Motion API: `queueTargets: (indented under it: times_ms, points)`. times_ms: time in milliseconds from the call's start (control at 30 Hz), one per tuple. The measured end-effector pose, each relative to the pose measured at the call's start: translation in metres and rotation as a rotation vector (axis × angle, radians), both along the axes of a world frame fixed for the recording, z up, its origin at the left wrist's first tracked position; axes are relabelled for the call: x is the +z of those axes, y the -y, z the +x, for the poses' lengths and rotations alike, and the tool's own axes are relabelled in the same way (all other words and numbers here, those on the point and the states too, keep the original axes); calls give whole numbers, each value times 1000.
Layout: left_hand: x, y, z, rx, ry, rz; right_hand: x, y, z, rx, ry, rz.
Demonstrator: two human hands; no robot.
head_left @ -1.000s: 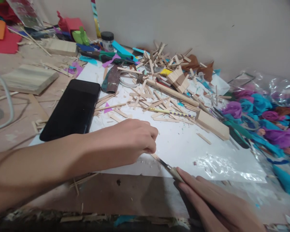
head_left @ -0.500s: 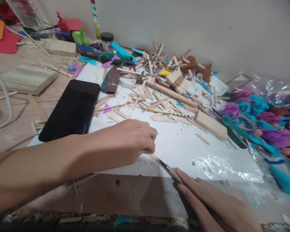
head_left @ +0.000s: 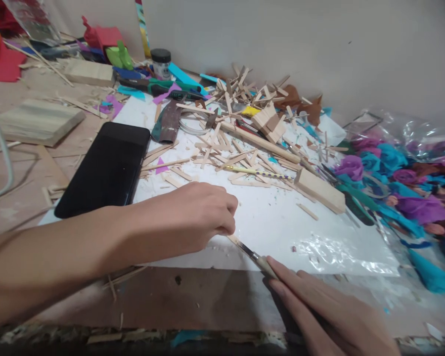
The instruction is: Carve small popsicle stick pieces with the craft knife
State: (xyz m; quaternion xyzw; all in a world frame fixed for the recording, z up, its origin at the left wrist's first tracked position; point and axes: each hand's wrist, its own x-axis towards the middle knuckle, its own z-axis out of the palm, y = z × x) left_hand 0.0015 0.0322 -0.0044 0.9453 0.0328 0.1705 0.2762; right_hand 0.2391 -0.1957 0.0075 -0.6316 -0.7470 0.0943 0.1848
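Metal-bladed tool (head_left: 257,259), one; hands (head_left: 203,215) (head_left: 319,304), two

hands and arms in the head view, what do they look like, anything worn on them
The left hand and right hand are both ungloved, with no rings visible. The left forearm is bare, with no sleeve, watch or bracelet in view.

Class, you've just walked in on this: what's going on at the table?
Someone is working on a small piece of wood with both hands. The left hand grips a stick, mostly hidden, with its end poking out. The right hand holds a knife, its blade at that end. Below is a white sheet; a phone and a block lie nearby.
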Motion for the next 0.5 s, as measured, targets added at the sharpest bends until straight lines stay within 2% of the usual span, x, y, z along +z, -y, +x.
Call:
queueTargets:
  times_ms: [200, 367, 500]
  points:
    - [4, 1, -1, 10, -19, -12, -1, -8, 0, 3, -76, 77]
    - [3, 0, -1, 4, -31, 3, 8, -16, -1, 20, -78, 51]
    - [0, -1, 1, 0, -40, 16, 8, -17, -3, 39, -72, 54]
